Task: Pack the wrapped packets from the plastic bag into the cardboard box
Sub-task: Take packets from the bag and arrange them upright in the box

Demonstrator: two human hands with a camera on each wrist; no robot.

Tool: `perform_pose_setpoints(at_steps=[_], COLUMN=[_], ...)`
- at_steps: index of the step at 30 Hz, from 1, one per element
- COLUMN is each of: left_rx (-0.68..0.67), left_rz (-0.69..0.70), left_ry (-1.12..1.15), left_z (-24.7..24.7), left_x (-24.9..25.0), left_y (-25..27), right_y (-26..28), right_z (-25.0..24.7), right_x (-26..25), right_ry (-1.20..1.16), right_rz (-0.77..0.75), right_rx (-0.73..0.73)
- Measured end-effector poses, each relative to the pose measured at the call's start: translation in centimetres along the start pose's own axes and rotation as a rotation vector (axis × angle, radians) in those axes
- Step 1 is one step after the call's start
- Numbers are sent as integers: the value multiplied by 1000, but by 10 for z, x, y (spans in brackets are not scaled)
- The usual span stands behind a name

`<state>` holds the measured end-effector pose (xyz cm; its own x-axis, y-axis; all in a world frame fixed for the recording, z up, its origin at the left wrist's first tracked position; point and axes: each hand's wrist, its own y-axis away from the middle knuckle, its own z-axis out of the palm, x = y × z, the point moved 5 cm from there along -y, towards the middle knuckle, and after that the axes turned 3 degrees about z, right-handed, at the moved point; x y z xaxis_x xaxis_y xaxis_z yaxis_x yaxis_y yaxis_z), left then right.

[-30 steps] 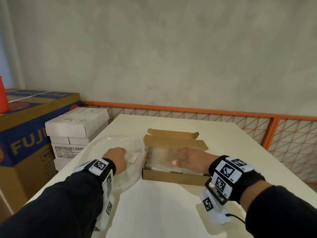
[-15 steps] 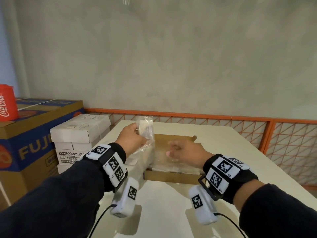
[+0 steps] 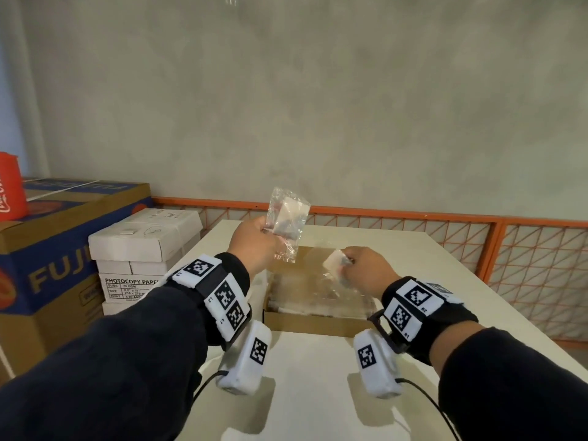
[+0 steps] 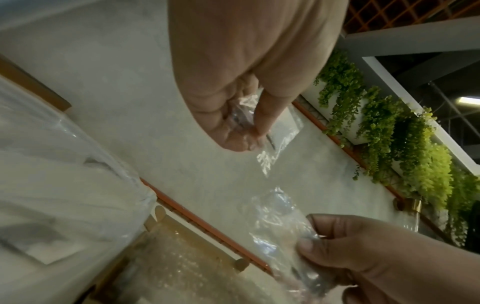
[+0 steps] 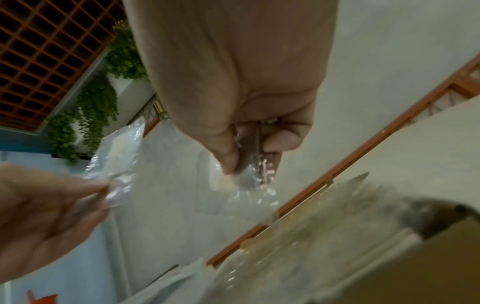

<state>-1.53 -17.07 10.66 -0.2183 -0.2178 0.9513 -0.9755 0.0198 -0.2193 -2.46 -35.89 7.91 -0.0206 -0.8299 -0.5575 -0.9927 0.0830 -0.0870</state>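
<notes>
My left hand (image 3: 265, 232) is raised above the table and pinches a clear wrapped packet (image 3: 288, 221) by its lower edge; the left wrist view shows the same packet (image 4: 281, 131). My right hand (image 3: 346, 265) hovers over the open cardboard box (image 3: 318, 324) and pinches a second packet (image 3: 334, 267), which also shows in the right wrist view (image 5: 253, 176). Several wrapped packets lie inside the box. The plastic bag (image 4: 52, 185) lies left of the box and is mostly hidden behind my left arm in the head view.
The white table (image 3: 318, 393) carries the box. White photocopy paper boxes (image 3: 143, 243) are stacked beside its left edge, next to a large Fuji carton (image 3: 47, 268) with a red cup (image 3: 9, 189) on top. An orange mesh railing (image 3: 541, 268) runs behind and to the right.
My left hand came out of the plastic bag and rose with a packet. My right hand lifted off the packets in the box and now pinches a packet above it.
</notes>
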Motion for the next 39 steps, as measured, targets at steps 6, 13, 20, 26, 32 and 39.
perform_pose_setpoints(at_steps=[6, 13, 20, 26, 32, 39], left_rx=[-45, -47, -25, -20, -39, -38], left_rz=[32, 62, 33, 24, 55, 84], left_ry=[-61, -104, -140, -130, -141, -179], left_z=[11, 24, 16, 15, 19, 20], left_x=[-13, -32, -58, -64, -60, -60], left_y=[-6, -25, -41, -45, -43, -43], right_y=[-27, -65, -85, -84, -88, -74], right_z=[-19, -5, 39, 45, 42, 53], right_x=[24, 17, 18, 9, 20, 27], right_ry=[113, 257, 488, 421, 382, 363], right_rz=[89, 7, -51, -136, -21, -6], right_rx=[84, 39, -180, -225, -240, -273])
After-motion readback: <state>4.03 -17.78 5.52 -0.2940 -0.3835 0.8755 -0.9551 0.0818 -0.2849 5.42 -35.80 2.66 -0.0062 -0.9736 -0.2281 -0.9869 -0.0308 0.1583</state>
